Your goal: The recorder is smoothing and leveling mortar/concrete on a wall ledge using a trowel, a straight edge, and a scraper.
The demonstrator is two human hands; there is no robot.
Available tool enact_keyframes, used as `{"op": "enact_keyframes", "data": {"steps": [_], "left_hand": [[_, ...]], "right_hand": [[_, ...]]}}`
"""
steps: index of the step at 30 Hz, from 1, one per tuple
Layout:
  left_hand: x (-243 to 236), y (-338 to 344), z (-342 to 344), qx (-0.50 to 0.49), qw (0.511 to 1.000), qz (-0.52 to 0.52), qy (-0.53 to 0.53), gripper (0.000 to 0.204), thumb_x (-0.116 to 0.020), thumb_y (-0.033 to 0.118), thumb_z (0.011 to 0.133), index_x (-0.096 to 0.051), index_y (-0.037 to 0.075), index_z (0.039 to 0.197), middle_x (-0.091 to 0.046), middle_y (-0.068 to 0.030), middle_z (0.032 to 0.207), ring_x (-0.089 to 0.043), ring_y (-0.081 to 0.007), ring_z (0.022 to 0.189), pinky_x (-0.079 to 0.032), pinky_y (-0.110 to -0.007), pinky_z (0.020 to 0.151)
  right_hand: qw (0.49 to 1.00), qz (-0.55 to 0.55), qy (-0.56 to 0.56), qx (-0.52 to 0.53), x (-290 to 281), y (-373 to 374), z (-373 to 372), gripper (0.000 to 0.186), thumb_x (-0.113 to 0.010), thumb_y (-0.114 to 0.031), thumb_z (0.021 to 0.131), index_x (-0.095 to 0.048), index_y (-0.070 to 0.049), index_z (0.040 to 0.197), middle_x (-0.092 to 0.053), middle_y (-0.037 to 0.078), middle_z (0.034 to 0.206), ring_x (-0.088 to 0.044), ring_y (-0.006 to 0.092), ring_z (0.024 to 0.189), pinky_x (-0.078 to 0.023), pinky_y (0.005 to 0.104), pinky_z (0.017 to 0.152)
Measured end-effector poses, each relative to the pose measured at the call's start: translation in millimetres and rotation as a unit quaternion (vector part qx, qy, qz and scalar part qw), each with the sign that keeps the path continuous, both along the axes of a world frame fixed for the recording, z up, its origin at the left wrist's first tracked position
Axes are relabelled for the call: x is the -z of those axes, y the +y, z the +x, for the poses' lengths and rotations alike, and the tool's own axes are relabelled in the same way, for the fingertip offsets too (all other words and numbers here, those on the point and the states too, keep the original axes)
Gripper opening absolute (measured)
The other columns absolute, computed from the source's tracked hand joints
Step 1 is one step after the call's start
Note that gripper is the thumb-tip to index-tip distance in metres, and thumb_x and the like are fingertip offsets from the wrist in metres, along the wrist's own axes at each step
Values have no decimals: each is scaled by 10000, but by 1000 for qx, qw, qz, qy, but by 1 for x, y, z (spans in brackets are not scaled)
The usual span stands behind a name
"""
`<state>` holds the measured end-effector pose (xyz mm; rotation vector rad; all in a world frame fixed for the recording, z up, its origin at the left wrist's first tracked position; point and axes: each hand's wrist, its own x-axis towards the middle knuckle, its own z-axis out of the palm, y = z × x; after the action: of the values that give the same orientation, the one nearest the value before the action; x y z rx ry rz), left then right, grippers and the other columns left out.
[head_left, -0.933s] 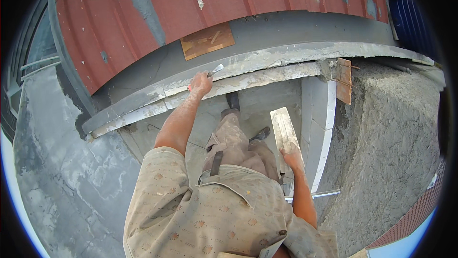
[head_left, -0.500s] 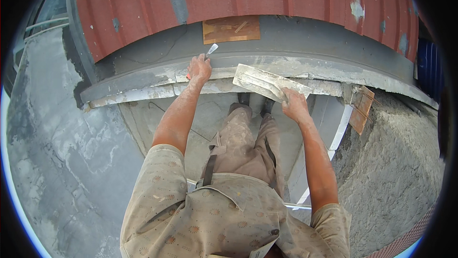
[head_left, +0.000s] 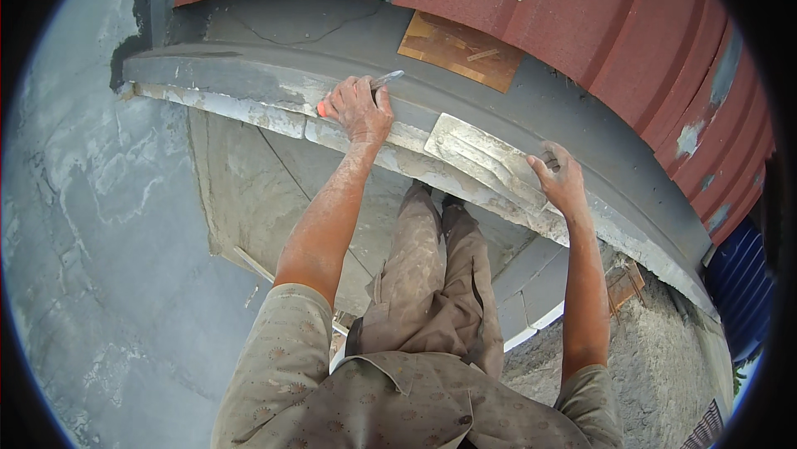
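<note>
My left hand (head_left: 361, 110) is closed around a small putty knife. Its metal blade (head_left: 388, 79) sticks out past the thumb side, and a red-orange handle end (head_left: 322, 108) shows on the other side. A pale, plaster-crusted float (head_left: 480, 157) lies along the curved grey ledge (head_left: 249, 75), to the right of that hand. Just off the float's right end is my right hand (head_left: 564, 182), thumb and fingers apart, with nothing held in it.
Red ribbed metal sheeting (head_left: 581, 26) overhangs the ledge. A brown board piece (head_left: 452, 46) lies in the grey channel behind. Smooth grey plaster (head_left: 108, 266) spreads at left, rough cement (head_left: 639, 366) at lower right. A blue ribbed object (head_left: 739, 283) stands far right.
My right hand has let go of the float, which now rests on the ledge. The putty knife has tipped flatter in my left hand. The whole view has turned.
</note>
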<state>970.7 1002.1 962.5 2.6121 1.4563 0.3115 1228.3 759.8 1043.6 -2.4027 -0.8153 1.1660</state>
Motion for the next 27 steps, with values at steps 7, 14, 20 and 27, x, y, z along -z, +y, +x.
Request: {"op": "enact_keyframes", "data": {"steps": [7, 14, 20, 27], "left_hand": [[5, -5, 13, -22, 999, 33, -21, 330, -631, 201, 772, -530, 107, 1071, -475, -95, 1092, -396, -304, 1092, -224, -516, 947], [5, -1, 3, -29, 999, 34, 9, 334, -628, 233, 711, -562, 139, 1025, -476, -81, 1093, -385, -279, 1102, -180, -518, 957], [4, -3, 8, -28, 999, 21, 15, 305, -593, 233, 737, -558, 118, 1017, -479, -87, 1078, -399, -262, 1067, -197, -491, 941], [11, -3, 15, -32, 999, 18, -9, 313, -605, 234, 723, -559, 127, 1014, -482, -85, 1081, -397, -269, 1075, -210, -475, 933]], "right_hand": [[996, -50, -1, -79, 191, 43, 93, 463, -675, -297, 820, -592, 15, 1153, -646, 206, 1034, -648, 303, 882, -504, 361, 781], [968, -172, 51, 174, 342, 95, 82, 672, -706, -332, 805, -434, -22, 1336, -516, 173, 1294, -562, 312, 1085, -534, 452, 789], [985, -64, 44, 156, 443, 114, 92, 801, -727, -400, 782, -375, -13, 1388, -434, 143, 1391, -436, 235, 1277, -470, 370, 927], [972, -41, 78, 220, 461, 83, 118, 641, -702, -320, 827, -442, -44, 1343, -506, 99, 1290, -453, 180, 1223, -390, 364, 1011]]}}
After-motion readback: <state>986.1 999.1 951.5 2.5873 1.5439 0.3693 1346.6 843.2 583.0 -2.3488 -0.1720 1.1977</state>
